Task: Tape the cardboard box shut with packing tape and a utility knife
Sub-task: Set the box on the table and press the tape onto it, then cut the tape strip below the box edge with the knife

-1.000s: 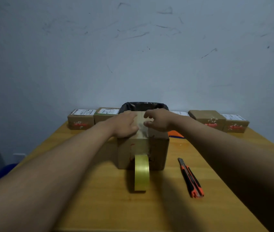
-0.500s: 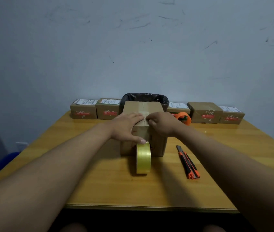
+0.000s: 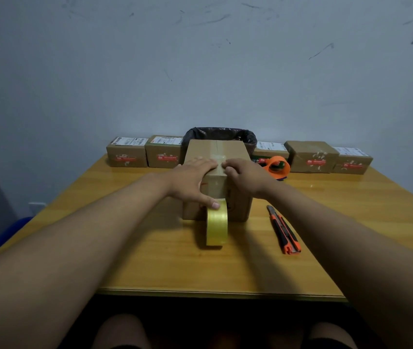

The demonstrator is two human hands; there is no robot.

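A brown cardboard box (image 3: 228, 151) stands in the middle of the wooden table (image 3: 150, 260), flaps closed, with clear tape running along its top seam and down its near face. A yellowish tape roll (image 3: 216, 224) stands on edge against the box's near side, still joined to that strip. My left hand (image 3: 191, 178) lies flat over the box's near top edge, its thumb touching the roll. My right hand (image 3: 247, 176) presses the tape at the same edge with curled fingers. An orange and black utility knife (image 3: 284, 231) lies on the table to the right.
Several small labelled parcels (image 3: 127, 152) line the table's far edge by the wall. A bin with a black liner (image 3: 221, 133) stands behind the box. An orange tape dispenser (image 3: 277, 166) sits at the back right. My knees show below the near edge.
Both hands have slid along the tape from the far part of the box top to its near edge. The left thumb now touches the roll. The view has pulled back.
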